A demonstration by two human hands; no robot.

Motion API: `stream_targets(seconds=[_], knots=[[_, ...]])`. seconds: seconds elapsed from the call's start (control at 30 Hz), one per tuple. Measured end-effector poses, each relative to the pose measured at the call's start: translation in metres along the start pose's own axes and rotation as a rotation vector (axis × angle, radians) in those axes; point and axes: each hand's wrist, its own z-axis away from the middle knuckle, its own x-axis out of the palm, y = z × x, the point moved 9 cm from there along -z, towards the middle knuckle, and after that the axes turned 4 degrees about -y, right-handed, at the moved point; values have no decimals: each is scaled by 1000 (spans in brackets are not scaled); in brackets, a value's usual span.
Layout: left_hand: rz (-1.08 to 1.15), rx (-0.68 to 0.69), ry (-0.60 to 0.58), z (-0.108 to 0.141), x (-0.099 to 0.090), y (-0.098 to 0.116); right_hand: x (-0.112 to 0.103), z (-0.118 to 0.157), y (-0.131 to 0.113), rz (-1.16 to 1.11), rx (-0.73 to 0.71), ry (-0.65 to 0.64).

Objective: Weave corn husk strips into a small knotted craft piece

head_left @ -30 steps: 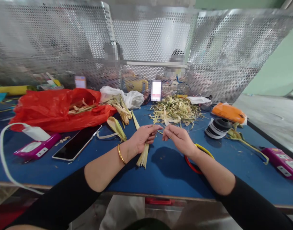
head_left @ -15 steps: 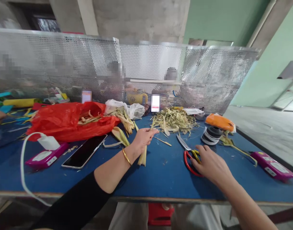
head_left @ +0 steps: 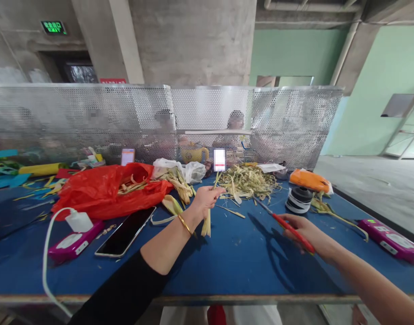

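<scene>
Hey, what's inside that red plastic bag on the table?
The opening of the red plastic bag shows pale, dry husk strips. Its folds cover everything deeper, so I can't tell what else is inside.

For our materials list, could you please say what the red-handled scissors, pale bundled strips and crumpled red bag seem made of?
Red-handled scissors: blades probably steel, by their blurred grey colour; handle likely smooth plastic, by its even red.
Pale bundled strips: apparently plant husk, matte, by straw colour, splayed ends.
Crumpled red bag: probably thin, glossy plastic film, by its shiny creases.
</scene>
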Motion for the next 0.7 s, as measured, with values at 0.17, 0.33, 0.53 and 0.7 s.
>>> stream_targets(seconds=[0.17,0.33,0.53,0.7], knots=[[-95,110,108,-31,1,19,14,-4,-66,-734,-365,-66],[-222,226,216,-51,-18,19,56,-35,-123,-994,-385,-311],[-354,269,344,-60,-47,15,85,-45,-120,-1087,-363,-467],[-507,303,373,-60,-42,18,101,-40,-104,-1092,-281,-563]])
